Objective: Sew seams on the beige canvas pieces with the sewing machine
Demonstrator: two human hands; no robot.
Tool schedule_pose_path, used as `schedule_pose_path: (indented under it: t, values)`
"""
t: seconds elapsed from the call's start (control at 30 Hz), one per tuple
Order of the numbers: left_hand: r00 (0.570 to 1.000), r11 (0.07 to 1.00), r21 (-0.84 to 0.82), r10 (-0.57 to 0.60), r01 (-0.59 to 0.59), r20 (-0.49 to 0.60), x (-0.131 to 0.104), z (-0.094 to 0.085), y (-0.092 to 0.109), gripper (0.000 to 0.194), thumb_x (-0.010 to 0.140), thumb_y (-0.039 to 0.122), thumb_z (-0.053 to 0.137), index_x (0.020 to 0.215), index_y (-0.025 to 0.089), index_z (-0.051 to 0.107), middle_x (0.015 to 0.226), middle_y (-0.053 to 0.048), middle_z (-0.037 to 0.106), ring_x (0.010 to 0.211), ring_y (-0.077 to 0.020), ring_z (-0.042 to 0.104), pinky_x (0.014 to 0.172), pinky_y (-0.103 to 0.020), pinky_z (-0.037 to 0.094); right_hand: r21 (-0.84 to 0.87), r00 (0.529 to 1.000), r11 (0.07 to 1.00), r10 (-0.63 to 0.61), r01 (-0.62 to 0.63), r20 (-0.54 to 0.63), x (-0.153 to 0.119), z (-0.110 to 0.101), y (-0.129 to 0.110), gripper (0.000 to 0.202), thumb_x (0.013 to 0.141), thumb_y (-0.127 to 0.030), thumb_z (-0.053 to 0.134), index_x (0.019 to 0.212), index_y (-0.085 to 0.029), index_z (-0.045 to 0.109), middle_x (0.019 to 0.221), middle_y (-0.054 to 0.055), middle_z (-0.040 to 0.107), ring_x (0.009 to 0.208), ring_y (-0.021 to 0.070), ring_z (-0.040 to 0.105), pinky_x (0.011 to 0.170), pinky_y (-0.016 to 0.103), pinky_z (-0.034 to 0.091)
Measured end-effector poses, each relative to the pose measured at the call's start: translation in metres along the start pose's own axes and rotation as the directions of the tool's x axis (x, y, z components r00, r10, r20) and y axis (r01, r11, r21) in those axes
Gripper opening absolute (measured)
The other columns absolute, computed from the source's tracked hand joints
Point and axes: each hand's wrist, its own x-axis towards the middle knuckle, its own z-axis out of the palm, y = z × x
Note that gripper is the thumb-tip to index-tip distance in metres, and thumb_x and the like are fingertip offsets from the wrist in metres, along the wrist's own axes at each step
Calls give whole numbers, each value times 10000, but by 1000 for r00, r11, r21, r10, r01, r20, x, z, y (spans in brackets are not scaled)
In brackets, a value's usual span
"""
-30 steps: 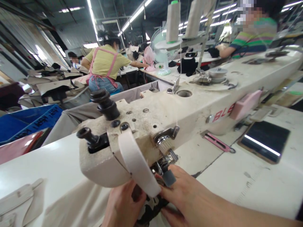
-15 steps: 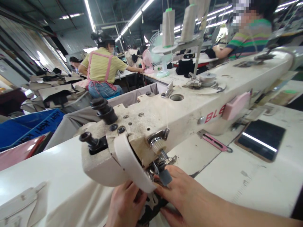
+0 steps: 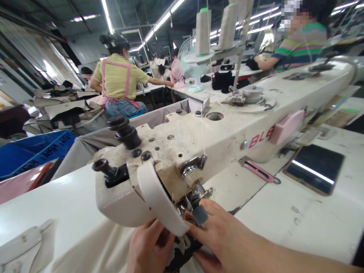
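Note:
A cream industrial sewing machine (image 3: 199, 140) fills the middle of the view, its head end nearest me. My left hand (image 3: 149, 248) and my right hand (image 3: 224, 237) sit under the machine head, both pressing on a dark piece of fabric (image 3: 182, 254) near the needle area. The fingers of both hands curl onto the fabric. The needle itself is hidden behind the white guard (image 3: 159, 197). A thin thread (image 3: 203, 132) runs down to the tension parts (image 3: 193, 178).
A dark phone (image 3: 314, 168) and a pink tool (image 3: 257, 170) lie on the white table (image 3: 298, 220) to the right. Thread cones (image 3: 202, 32) stand behind. A blue crate (image 3: 34, 149) is at left. Other people work at tables behind, one in a yellow shirt (image 3: 119, 81).
My view shifted slightly; both hands stay on the dark fabric under the machine head, with small finger movement. The person in the yellow shirt turned a little.

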Motion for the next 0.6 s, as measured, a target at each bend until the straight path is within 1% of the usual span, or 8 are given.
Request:
schedule_pose_path:
  t: [0.07, 0.2, 0.3, 0.47, 0.6]
  values:
    - [999, 999, 31, 43, -43, 2, 0, 1, 0, 137, 816, 193, 546, 813, 201, 683, 832, -64, 732, 749, -205, 714, 540, -232, 566, 0, 1000, 1000, 3, -3, 5, 0, 0, 0, 367, 801, -232, 558, 1156, -139, 572, 1144, 143, 583, 1120, 293, 469, 988, 443, 381]
    - [996, 995, 63, 76, -78, 47, -2, 2, -1, 138, 831, 184, 546, 841, 211, 681, 845, -60, 712, 777, -205, 701, 657, -288, 588, 19, 1000, 1000, -10, 10, -11, 0, 2, 1, 375, 807, -239, 546, 1172, -155, 560, 1145, 138, 581, 1118, 294, 470, 982, 453, 384]
    - [995, 994, 64, 87, -91, 55, -3, 2, -1, 128, 832, 188, 545, 843, 210, 671, 868, -64, 707, 799, -206, 695, 666, -286, 585, 20, 1000, 1000, -13, 14, -19, 0, 2, 1, 383, 808, -243, 541, 1181, -159, 557, 1148, 139, 579, 1119, 298, 472, 980, 459, 385]
    - [996, 999, 11, 35, -36, 80, 2, -2, 3, 136, 808, 144, 552, 839, 215, 664, 849, -43, 704, 783, -194, 691, 646, -266, 574, 15, 1000, 1000, -3, 3, -8, 0, 1, 0, 397, 794, -226, 548, 1183, -148, 562, 1153, 146, 576, 1124, 297, 471, 996, 455, 376]
    - [999, 999, -31, 14, -12, 52, 4, -2, 3, 148, 817, 162, 558, 870, 247, 666, 855, -15, 709, 767, -178, 694, 630, -255, 569, 13, 1000, 1000, -6, 6, -5, 0, 0, 0, 398, 800, -228, 553, 1186, -132, 560, 1137, 153, 581, 1121, 295, 474, 1001, 450, 376]
